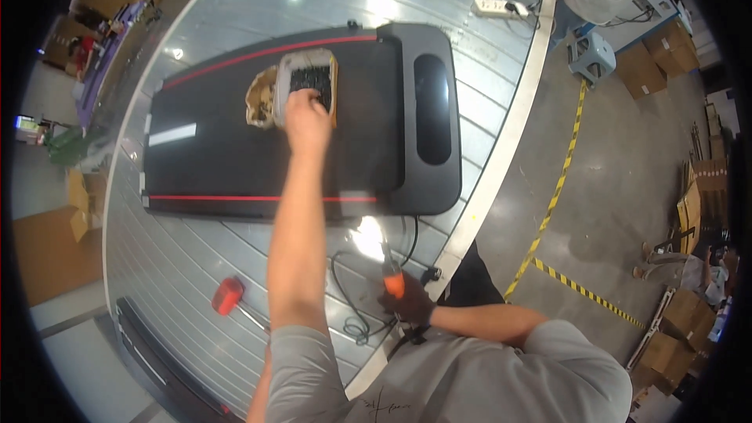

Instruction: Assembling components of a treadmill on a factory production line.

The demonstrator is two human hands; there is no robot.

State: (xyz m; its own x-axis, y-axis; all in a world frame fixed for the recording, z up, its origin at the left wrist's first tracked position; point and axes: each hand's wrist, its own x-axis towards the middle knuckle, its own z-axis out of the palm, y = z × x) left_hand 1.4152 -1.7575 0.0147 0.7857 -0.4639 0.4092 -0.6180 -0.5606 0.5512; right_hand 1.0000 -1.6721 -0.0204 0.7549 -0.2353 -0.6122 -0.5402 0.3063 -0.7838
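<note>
Your dark-gloved right hand point(409, 303) clamps an orange-and-black, stick-shaped tool point(394, 285); beyond it, your bare left hand point(307, 116), its finger closure impossible to tell, reaches into a pale, rectangular tray point(283, 88) of small dark parts point(311, 77), above a black, red-striped panel point(215, 160).

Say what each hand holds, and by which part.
Right hand: tool, gripped around its body near the orange section. Left hand: at the tray; whether it holds anything can't be told.

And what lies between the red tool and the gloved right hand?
In the head view, the bare left forearm crosses between the red tool and gloved right hand; a looped black cable also lies there on the table.
</note>
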